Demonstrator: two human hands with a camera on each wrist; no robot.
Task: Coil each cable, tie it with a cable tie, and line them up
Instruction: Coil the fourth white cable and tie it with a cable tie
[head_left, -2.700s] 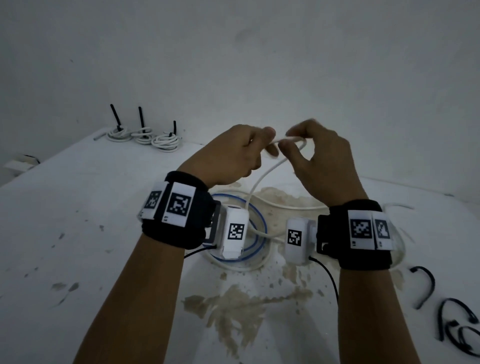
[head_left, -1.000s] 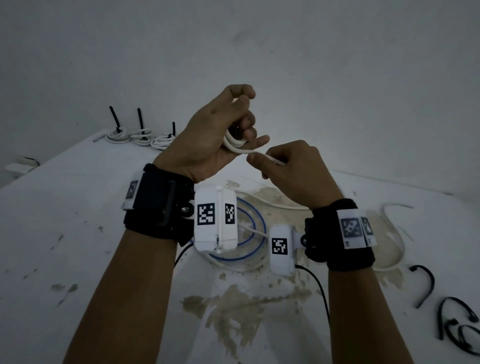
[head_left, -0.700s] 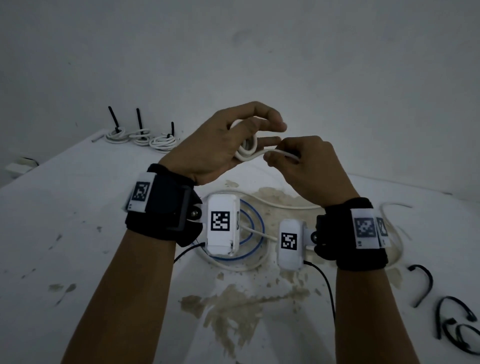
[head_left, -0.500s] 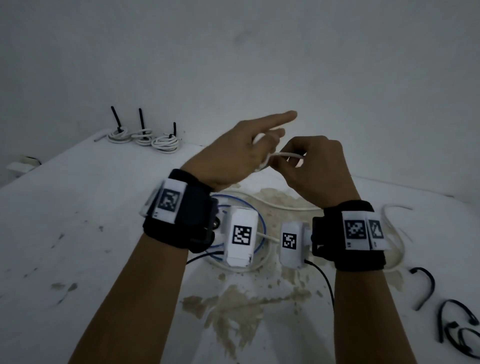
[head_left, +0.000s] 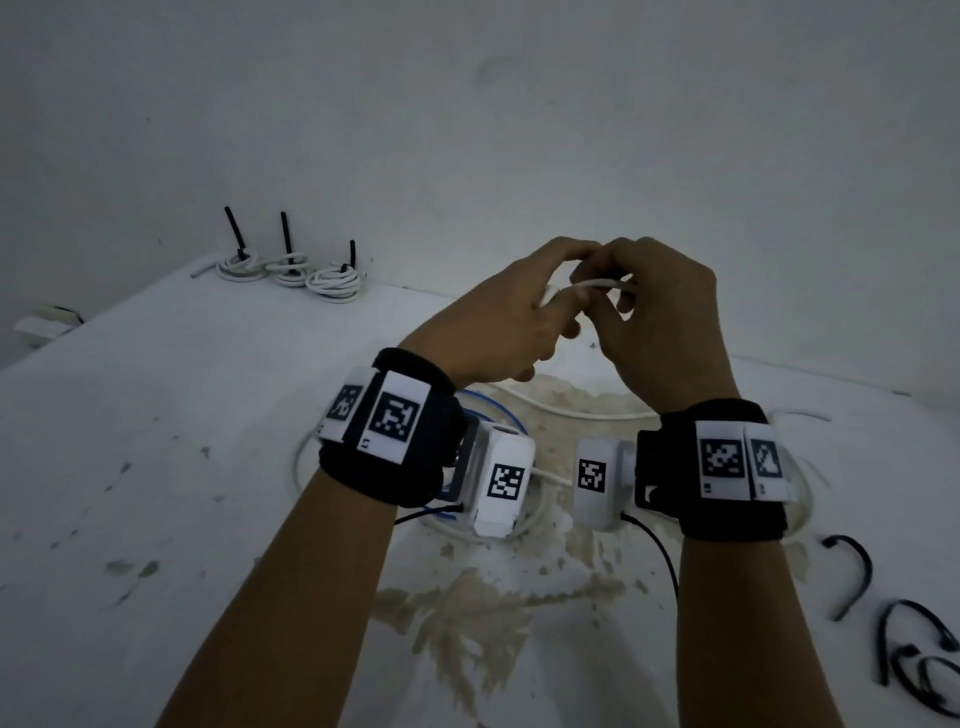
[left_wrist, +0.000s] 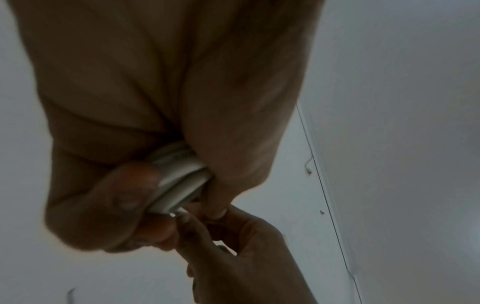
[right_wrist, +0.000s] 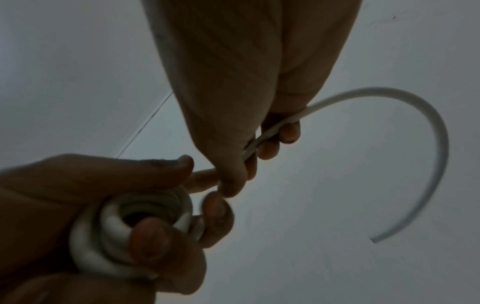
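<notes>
Now, coil: a small white cable coil (right_wrist: 130, 232) sits in the left hand (head_left: 498, 322), thumb and fingers curled round its turns, raised above the bench (head_left: 156, 467).
Tail: the right hand (head_left: 660, 322) pinches the free end of the same cable (right_wrist: 415, 127), which arcs away from the fingers and ends loose in the air.
Step in hand: judged to be the last turns of coiling, with tying not yet begun.
Slip risk: the turns look held by finger pressure alone; easing the left grip to take in the tail could let the springy cable unwind.
Tail risk: the stiff curved end may flick out of the right pinch if it is bent round the coil too sharply.
Tie risk: the loose black cable ties (head_left: 852, 577) lie on the bench at the right, well apart from the hands; reaching for one leaves the coil to one hand, the likeliest moment for it to open.
Snag risk: other loose cables (head_left: 498, 415) lie under the wrists and could be dragged by a lowered hand.
Line-up: three tied coils (head_left: 291, 267) stand in a row at the far left; a loosely tied coil would sit untidily beside them.
</notes>
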